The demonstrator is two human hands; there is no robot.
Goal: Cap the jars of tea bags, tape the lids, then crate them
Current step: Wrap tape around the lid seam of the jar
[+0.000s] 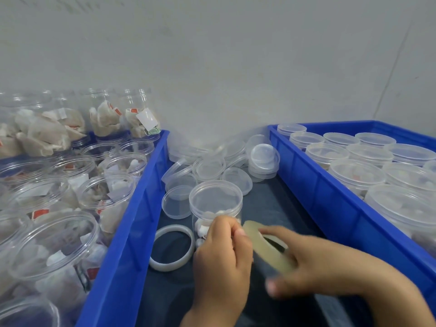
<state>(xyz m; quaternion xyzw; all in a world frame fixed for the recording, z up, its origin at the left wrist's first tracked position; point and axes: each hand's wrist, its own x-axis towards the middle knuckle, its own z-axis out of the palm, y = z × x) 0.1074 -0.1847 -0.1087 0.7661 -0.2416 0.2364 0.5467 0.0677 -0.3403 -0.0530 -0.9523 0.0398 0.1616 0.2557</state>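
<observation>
Two hands work over a capped jar of tea bags, between two blue crates.

Left hand (221, 253) curls against the side of the capped jar (215, 208), fingertips pinched together near the tape roll (266, 246); whether they grip a tape end is blurred. Right hand (304, 263) grasps the yellowish tape roll, tilted, just right of the jar. One clear jar stands upright on the dark surface (278, 204), its clear lid on, pale tea bags inside. One spare white tape ring (172, 249) lies flat just left of it. Behind, a heap of loose clear lids (212, 166), too overlapped to count, fills the gap's far end. Left crate (132, 220) holds open jars; right crate (330, 199) holds capped jars. The dark strip between crate walls is narrow.
</observation>
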